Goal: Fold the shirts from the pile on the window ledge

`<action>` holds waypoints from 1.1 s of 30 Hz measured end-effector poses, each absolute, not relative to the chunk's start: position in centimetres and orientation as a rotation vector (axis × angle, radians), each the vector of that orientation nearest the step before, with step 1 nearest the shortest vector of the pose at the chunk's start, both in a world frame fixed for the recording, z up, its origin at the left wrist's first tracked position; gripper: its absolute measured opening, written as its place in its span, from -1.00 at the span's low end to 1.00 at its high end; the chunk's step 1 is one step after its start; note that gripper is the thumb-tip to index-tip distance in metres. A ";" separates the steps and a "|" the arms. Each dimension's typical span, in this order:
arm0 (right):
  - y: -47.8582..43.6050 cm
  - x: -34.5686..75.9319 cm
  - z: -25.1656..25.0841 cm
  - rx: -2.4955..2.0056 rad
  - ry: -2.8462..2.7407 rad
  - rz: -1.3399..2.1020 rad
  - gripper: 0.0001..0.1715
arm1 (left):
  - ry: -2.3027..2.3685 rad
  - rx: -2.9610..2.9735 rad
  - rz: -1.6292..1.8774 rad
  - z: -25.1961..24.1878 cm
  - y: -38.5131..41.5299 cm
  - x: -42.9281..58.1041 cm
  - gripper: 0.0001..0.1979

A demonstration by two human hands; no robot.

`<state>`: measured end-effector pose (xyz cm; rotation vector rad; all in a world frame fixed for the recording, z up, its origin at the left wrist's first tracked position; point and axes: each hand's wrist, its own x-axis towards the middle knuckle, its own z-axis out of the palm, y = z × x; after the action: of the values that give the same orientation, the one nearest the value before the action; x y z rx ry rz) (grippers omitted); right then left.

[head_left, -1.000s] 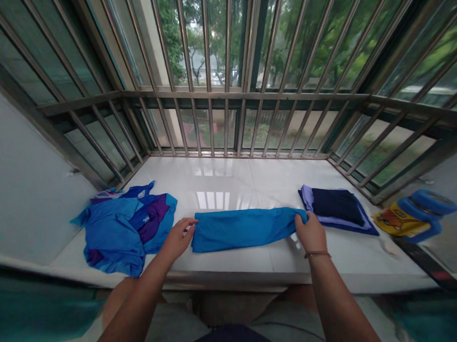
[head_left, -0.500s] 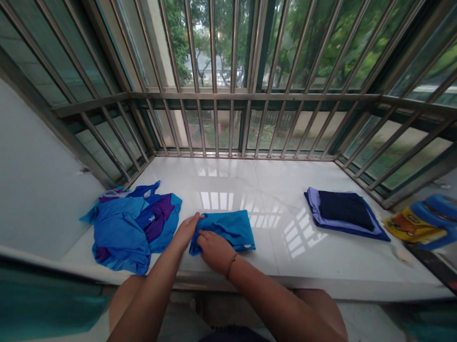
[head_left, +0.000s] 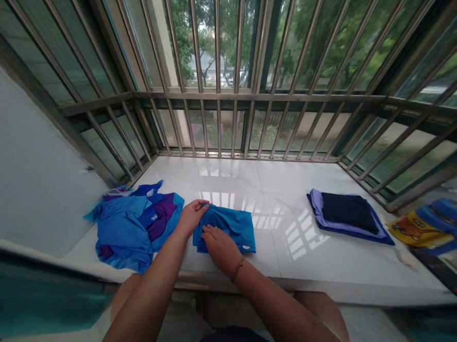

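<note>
A folded teal-blue garment [head_left: 237, 224] lies on the white ledge in front of me, with a small white mark at its lower right corner. My left hand [head_left: 193, 215] pinches its upper left corner, thumb and fingers together. Across the left part of the cloth rests my right hand [head_left: 221, 246], fingers stretched out and pressing flat on it. Left of my hands is a loose heap of blue and purple clothes [head_left: 124, 231]. Over to the right sits a stack of folded garments [head_left: 349, 212], dark navy on top of lilac and blue.
The glossy white ledge [head_left: 287, 188] runs up to metal window bars [head_left: 220, 122] on its far and side edges. A yellow and blue plastic container [head_left: 429, 226] stands at the right end. A teal curtain [head_left: 38, 291] hangs at the lower left.
My left hand has drawn the garment's upper left corner slightly up and away, and the cloth there is raised. My right hand has shifted a little right, still on the cloth. The view has tilted slightly.
</note>
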<state>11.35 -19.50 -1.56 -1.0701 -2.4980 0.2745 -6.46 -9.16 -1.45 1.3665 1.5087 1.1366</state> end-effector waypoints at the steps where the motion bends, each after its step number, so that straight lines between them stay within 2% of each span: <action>1: -19.7 11.4 -1.7 -1.050 -2.555 0.276 -0.64 | 1.545 1.359 1.138 -1.7 -9.1 -6.4 -0.50; 3: -20.3 11.7 -1.7 -0.988 -2.675 0.310 -0.80 | 1.619 1.359 1.123 -2.4 -9.3 -6.6 -0.53; 5: -20.9 12.6 -1.3 -0.951 -2.719 0.331 -0.87 | 1.667 1.353 1.116 -3.1 -10.1 -7.3 -0.55; 10: -21.5 17.4 0.8 -1.311 -2.417 0.199 -0.85 | 1.918 1.440 0.977 -4.1 -13.0 -9.3 -0.57; 14: -21.1 20.7 0.7 -1.542 -2.347 0.198 -0.60 | 1.958 1.515 0.776 -3.6 -14.1 -9.5 -0.72; 17: -21.2 21.4 0.1 -1.560 -2.363 0.244 -0.65 | 1.909 1.518 0.742 -3.1 -13.9 -9.3 -0.82; 24: -22.0 19.1 0.3 -1.452 -2.264 0.315 -0.64 | 1.971 1.392 0.733 -2.2 -13.5 -9.2 -0.67; 28: -21.9 16.6 0.0 -1.374 -2.169 0.447 -0.46 | 1.884 1.382 0.731 -1.2 -13.5 -8.4 -0.68; 33: -20.5 13.5 0.7 -1.286 -1.969 0.625 0.12 | 1.616 1.460 0.893 2.4 -13.7 -4.2 -0.68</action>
<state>13.47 -20.45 0.73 -1.2861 -1.9693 0.6250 -4.23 -13.75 2.38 1.4601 1.6162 0.8934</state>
